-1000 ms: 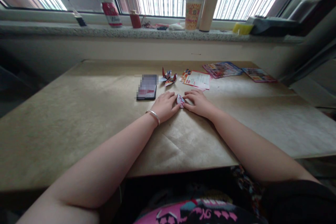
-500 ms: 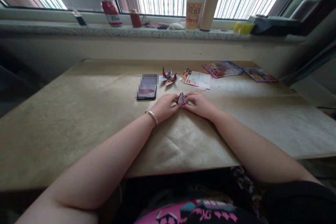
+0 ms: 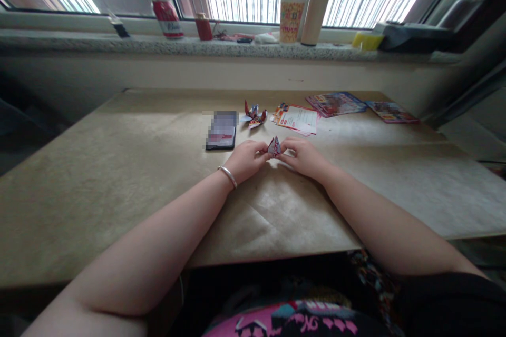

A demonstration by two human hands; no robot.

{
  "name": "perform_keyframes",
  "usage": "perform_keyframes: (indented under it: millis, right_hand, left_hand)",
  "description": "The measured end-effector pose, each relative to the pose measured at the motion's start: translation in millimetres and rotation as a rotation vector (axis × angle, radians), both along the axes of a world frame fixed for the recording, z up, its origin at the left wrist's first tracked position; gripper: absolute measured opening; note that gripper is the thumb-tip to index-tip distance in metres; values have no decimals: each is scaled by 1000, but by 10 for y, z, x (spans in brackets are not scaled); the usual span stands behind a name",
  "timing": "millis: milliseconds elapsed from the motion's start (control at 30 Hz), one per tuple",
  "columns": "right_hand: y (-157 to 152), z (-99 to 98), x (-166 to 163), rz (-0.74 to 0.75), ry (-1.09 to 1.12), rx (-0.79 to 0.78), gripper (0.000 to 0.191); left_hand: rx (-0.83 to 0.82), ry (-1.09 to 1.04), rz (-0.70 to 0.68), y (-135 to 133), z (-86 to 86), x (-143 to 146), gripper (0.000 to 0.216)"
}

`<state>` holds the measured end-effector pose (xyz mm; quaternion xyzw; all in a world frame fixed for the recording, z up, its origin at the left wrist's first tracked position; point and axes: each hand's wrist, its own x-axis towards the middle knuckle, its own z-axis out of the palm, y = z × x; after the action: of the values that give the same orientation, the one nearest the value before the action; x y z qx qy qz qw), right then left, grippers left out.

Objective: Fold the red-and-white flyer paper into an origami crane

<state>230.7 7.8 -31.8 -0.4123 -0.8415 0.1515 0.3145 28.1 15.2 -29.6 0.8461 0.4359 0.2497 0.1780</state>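
Observation:
A small folded piece of printed paper (image 3: 274, 146), red, white and blue, is held just above the brown paper-covered table (image 3: 118, 168). My left hand (image 3: 247, 159), with a silver bracelet on the wrist, pinches its left side. My right hand (image 3: 302, 156) pinches its right side. Both hands have their fingers closed on it. A finished folded paper figure (image 3: 254, 115) lies a little farther back on the table.
A dark phone (image 3: 221, 130) lies left of the hands. Printed leaflets (image 3: 298, 118) and booklets (image 3: 336, 103) lie at the back right. The windowsill (image 3: 197, 48) holds a red can (image 3: 167, 18), a patterned cup (image 3: 291, 17), a tall tube and a yellow sponge.
The folded paper was pressed flat on the table under both hands. Now it is lifted slightly and pinched between the fingertips, a little farther from me.

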Motion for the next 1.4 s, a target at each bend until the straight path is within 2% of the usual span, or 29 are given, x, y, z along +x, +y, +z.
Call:
perform_keyframes:
  millis: [267,500,633,867,1133,1400]
  right_hand:
    - [28,-1,1,105,137,-154,19]
    - [-26,9,-19,78,42,-115,18]
    - [-59,12,-52,44,11,-89,12]
    - [-90,41,-79,-9,161,-98,15]
    - [-128,92,-72,-50,20,45,15]
    - [-129,75,-87,-55,-79,112,18]
  left_hand:
    - [-55,-69,-71,9,-5,-13,20]
    - [12,-306,-15,-67,28,24,23]
    - [23,-301,27,-60,31,4,21]
    - [78,-293,4,-90,48,11,18]
    - [46,-355,-24,-107,52,19,14]
    - [49,-332,-18,-126,67,39,11]
